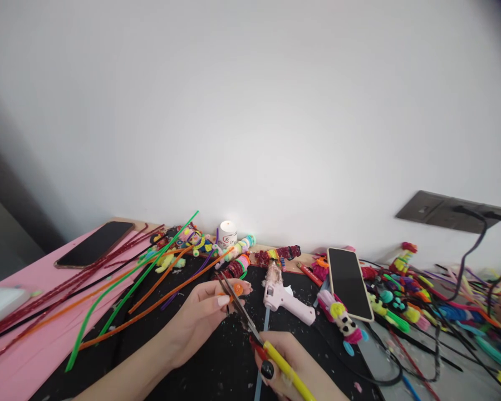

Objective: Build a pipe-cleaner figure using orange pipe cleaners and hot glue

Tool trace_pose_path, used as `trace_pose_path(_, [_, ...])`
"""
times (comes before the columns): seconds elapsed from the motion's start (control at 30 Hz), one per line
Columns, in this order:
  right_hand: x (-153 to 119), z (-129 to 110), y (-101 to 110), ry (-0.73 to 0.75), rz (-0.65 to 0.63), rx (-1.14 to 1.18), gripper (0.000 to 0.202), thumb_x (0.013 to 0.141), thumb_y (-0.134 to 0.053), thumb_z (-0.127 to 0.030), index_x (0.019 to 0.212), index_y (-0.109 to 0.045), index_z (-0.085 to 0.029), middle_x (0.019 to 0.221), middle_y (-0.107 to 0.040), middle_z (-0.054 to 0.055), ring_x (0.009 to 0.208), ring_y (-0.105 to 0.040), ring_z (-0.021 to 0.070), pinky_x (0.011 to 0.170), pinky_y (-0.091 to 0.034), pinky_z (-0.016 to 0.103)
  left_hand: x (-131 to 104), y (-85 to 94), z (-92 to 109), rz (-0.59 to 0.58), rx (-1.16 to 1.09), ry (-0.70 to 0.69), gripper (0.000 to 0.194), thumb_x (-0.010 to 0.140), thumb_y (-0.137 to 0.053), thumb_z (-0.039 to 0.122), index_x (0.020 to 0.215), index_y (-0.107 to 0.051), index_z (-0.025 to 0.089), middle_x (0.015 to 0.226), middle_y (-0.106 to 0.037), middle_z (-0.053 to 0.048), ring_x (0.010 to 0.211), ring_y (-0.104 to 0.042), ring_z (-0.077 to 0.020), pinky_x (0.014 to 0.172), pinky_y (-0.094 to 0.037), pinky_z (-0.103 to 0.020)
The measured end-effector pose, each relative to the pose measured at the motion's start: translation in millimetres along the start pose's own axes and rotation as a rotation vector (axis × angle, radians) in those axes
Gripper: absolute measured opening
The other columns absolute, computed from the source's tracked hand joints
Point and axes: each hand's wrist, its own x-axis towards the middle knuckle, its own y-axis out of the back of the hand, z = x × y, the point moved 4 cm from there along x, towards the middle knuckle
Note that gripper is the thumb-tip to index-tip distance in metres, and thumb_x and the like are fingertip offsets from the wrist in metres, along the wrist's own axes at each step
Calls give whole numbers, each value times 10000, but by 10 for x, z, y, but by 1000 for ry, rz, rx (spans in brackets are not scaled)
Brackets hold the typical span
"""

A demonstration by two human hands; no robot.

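My left hand pinches a small orange fuzzy piece, which looks like coiled pipe cleaner, between thumb and fingers. Closed around the handles of a pair of scissors is my right hand. Yellow and red show on the handles, and the metal blades point up and left, right beside the orange piece. Whether the blades touch it I cannot tell. Just behind the hands lie a dark red striped pipe-cleaner roll and a pale hot glue gun with a glue stick running out its back.
Long pipe cleaners cross the black mat and pink sheet on the left, near a dark phone. A white cup stands by the wall. Rightward are another phone, pipe-cleaner dolls and black cables.
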Motion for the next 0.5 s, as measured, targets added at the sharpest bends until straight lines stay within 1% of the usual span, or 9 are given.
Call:
trace_pose_path(0.1, [-90,-93,-21,-35,32,-2,650,601,-540,-826,666,-412,-192,592,-329,-61,514,-269,67,434,-214,197,1,-5,2,-14,-17,-7,220,755,-697,195,971,-739,182,1010,-698,-54,1048,-576,-202,998,-403,-341])
trace_pose_path(0.13, [-127,-127,-14,-55,83,6,637,632,-528,-815,689,-428,-189,611,-344,-56,511,-279,65,434,-216,197,0,-7,3,-19,-17,-7,220,758,-697,199,974,-738,186,999,-695,-51,1038,-578,-199,991,-406,-338])
trace_pose_path(0.17, [-160,-152,-17,-82,102,18,621,660,-524,-798,730,-451,-185,642,-371,-49,512,-297,63,436,-226,196,-1,-8,3,-24,-14,-6,216,762,-697,204,974,-737,189,998,-690,-49,1029,-579,-197,982,-409,-334])
trace_pose_path(0.23, [-192,-181,-19,-103,115,27,629,657,-529,-798,761,-460,-181,680,-400,-38,510,-317,59,434,-235,195,-3,-7,9,-27,4,-12,179,769,-694,209,941,-741,192,1024,-672,-44,1022,-575,-194,959,-416,-323])
trace_pose_path(0.27, [-186,-179,-19,-98,102,29,643,641,-528,-811,752,-452,-182,674,-397,-39,506,-313,58,430,-231,195,-4,-4,16,-28,19,-18,147,772,-692,212,907,-744,192,1039,-662,-42,1022,-570,-193,948,-418,-316])
trace_pose_path(0.33, [-139,-143,-28,-73,17,21,676,580,-534,-845,691,-414,-189,612,-359,-57,485,-275,54,416,-203,197,-3,4,35,-28,61,-39,89,776,-690,218,838,-745,187,1061,-643,-37,1022,-558,-190,928,-417,-303])
trace_pose_path(0.37, [-108,-115,-20,-50,-3,25,681,571,-530,-853,676,-397,-193,602,-339,-63,482,-261,51,415,-194,197,-1,8,44,-29,87,-49,73,776,-692,220,813,-744,185,1062,-637,-35,1015,-554,-187,918,-416,-296])
trace_pose_path(0.5, [-31,20,28,4,22,66,671,595,-526,-843,700,-411,-190,604,-334,-63,495,-251,52,425,-184,192,10,33,72,-21,192,-77,61,767,-709,241,792,-737,193,1018,-645,-26,975,-549,-174,890,-399,-272])
